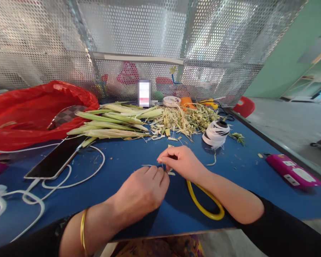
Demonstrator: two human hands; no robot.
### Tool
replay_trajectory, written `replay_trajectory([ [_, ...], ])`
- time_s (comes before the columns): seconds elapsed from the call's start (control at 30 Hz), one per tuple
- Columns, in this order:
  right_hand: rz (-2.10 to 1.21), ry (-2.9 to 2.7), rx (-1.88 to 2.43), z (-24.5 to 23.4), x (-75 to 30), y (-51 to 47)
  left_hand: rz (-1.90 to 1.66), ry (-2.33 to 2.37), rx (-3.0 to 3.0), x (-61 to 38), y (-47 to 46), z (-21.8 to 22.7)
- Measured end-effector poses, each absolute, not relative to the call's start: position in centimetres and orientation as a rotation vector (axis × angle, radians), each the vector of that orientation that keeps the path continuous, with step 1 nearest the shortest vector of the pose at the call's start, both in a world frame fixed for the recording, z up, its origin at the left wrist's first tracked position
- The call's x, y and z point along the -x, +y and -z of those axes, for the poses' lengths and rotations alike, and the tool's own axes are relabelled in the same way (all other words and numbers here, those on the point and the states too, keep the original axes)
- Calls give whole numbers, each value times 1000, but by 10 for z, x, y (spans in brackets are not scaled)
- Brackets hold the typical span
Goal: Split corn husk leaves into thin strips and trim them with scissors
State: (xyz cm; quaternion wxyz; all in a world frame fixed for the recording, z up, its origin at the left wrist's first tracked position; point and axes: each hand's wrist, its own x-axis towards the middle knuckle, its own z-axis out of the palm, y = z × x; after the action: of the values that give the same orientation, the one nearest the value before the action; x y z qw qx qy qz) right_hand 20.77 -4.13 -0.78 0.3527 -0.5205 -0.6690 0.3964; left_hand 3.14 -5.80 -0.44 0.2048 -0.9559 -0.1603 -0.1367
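Observation:
My left hand [149, 188] is closed, back up, its fingertips pinched together over the middle of the blue table. My right hand [183, 162] pinches with thumb and forefinger just beside it, the fingertips nearly touching. A thin white thread [146, 165] shows at the left fingers, and a fine strand runs between the two hands. Whatever else the fingertips hold is hidden. Small pale scraps [171, 174] lie under the right fingers. A yellow loop [200, 208], like a large handle, lies partly beneath my right forearm. Behind the right hand stands a spool of white thread [216, 134], its loose end trailing.
Pale green stalks or husks [115, 123] and a heap of shredded plant bits [186, 119] lie at the back. A red plastic bag [29, 114], a phone [56, 157] and white cables [98, 171] are left; a magenta packet [293, 171] is right. Perforated metal panels [139, 32] stand behind.

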Motion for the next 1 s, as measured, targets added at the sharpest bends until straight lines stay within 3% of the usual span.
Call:
replay_trajectory([
  [0.07,-975,-1805,1372,10,-205,-44,260,-573,2679,-33,-71,9],
  [0.33,-775,-2023,1454,11,-204,-45,540,-1163,3083,-10,-77,-4],
  [0.47,-660,-2091,1445,10,-206,-45,469,-1520,3109,-7,-56,-8],
  [0.6,-554,-2114,1415,7,-206,-47,388,-1542,3224,-14,-47,-6],
  [1.0,-645,-2130,1332,8,-201,-56,447,-1704,3321,-12,-46,3],
])
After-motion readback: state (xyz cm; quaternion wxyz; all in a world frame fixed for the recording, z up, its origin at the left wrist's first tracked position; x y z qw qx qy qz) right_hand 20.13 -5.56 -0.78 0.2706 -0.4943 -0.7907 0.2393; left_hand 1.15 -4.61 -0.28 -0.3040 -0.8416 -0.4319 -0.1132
